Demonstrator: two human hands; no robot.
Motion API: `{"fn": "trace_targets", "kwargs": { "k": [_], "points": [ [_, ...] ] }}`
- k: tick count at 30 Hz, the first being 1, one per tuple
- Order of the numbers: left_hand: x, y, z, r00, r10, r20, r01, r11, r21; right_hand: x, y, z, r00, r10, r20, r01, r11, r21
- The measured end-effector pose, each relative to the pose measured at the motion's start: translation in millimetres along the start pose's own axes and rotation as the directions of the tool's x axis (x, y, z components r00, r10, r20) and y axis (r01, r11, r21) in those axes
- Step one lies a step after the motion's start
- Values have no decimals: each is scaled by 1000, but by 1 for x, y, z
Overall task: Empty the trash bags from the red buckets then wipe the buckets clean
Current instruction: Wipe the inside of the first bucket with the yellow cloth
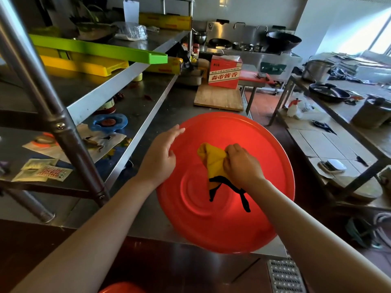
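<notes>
Yellow cloth bunched in R grip on red lid; L grip loose-fingered at rim.

Daylight floods in from a window at upper right, washing out that corner and the white wall beside it. The steel table carries soft glare; the near foreground lies in deep shadow. Wide-angle distortion bends the frame's edges, and the far stove looks slightly soft.
</notes>
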State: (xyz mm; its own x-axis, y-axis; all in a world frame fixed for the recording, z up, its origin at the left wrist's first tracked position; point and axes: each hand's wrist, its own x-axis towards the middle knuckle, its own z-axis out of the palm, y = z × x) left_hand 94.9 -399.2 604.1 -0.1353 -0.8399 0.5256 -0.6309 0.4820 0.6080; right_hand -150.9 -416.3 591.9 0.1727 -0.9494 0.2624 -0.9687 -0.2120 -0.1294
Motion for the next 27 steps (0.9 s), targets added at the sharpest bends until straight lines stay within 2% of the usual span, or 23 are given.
{"fn": "trace_targets", "kwargs": {
  "k": [7,13,19,24,27],
  "points": [
    [16,9,6,989,34,141,-53,990,130,1,16,23,991,97,88,-99,995,19],
    [21,18,10,989,67,132,-93,974,206,11,23,42,976,162,143,-171,984,58],
    [21,20,13,975,109,193,-171,924,342,21,24,63,945,250,210,-276,955,106],
    [20,19,15,969,77,234,-150,937,316,24,26,90,895,337,292,-404,889,215],
    [25,20,17,974,66,219,-123,958,259,27,25,105,881,344,325,-427,874,232]
  ]
}}
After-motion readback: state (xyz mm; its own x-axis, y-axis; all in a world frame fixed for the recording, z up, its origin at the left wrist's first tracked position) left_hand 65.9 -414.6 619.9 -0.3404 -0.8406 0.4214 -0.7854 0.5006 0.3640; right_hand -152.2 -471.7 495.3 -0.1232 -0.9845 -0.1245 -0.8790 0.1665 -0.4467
